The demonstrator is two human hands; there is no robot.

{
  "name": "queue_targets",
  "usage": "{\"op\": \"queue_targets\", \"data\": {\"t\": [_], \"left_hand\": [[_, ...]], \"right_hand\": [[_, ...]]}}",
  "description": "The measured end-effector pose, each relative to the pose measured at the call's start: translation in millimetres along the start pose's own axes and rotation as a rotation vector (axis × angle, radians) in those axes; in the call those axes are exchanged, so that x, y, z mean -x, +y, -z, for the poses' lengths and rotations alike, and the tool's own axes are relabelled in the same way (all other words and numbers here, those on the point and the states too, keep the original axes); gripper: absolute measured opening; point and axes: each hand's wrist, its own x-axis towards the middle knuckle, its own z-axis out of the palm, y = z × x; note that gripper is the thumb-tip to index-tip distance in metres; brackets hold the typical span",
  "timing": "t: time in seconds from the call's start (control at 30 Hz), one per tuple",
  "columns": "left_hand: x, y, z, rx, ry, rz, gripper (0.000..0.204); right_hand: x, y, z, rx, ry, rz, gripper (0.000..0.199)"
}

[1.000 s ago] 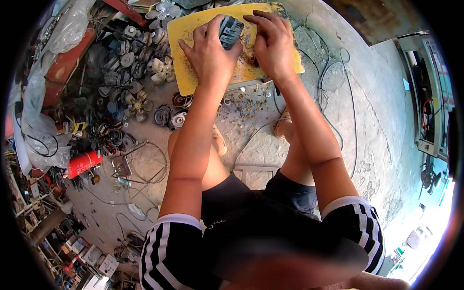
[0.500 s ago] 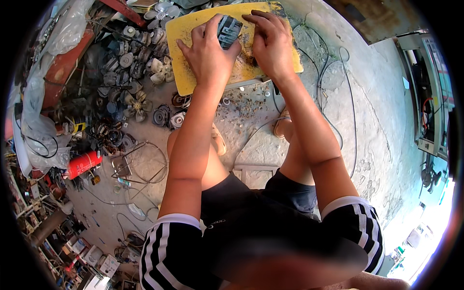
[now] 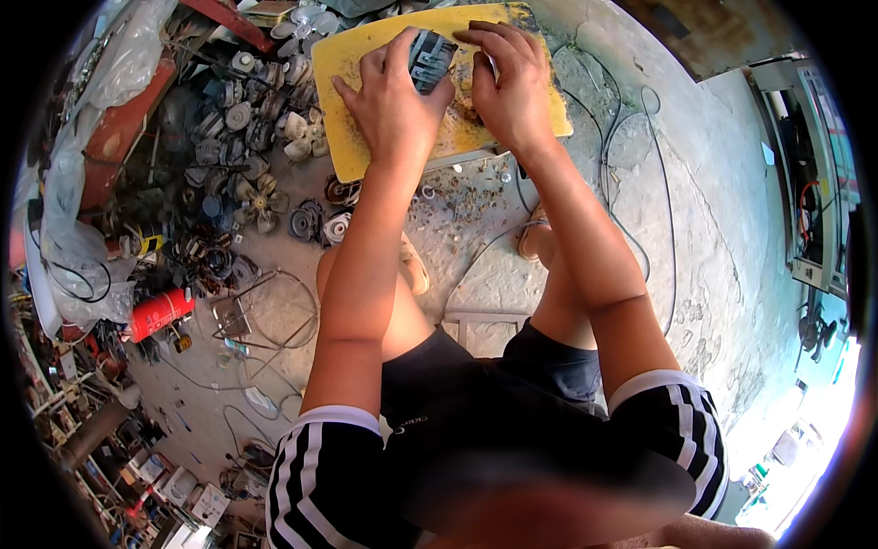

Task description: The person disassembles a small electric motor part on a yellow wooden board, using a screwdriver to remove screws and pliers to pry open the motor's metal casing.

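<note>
A dark grey, blocky part (image 3: 432, 62) with ridges and slots sits on a yellow board (image 3: 352, 119) that has a worn, dirt-stained surface. My left hand (image 3: 393, 96) is wrapped round it, with fingers along its far left side and the thumb at its near right. Just to the right, over the board, is my right hand (image 3: 514, 87). Its fingers bend toward the part with the thumb apart from them, and I see nothing held there. The fingertips are dark with grime, close to the part's right edge. What the part's underside looks like is hidden.
Many small motors and fan blades (image 3: 261, 201) are heaped on the left. A red cylinder (image 3: 160, 313) lies near a round wire frame (image 3: 274, 311). Debris (image 3: 462, 197) litters the concrete below the board. Black cables (image 3: 608, 156) run along the right. An open-fronted cabinet (image 3: 809, 183) stands far right.
My right hand has shifted slightly, its thumb moving up and left toward the grey part. My left hand and the part have moved very little.
</note>
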Motion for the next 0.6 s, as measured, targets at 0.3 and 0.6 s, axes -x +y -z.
{"op": "queue_targets", "data": {"t": [0.3, 0.6], "left_hand": [[-0.5, 1.3, 0.5, -0.004, -0.004, -0.007, 0.069], [-1.2, 2.5, 1.4, -0.014, -0.009, 0.009, 0.071]], "right_hand": [[-0.4, 3.1, -1.1, -0.015, 0.015, -0.055, 0.034], [8.7, -3.5, 3.2, 0.013, -0.048, -0.127, 0.032]]}}
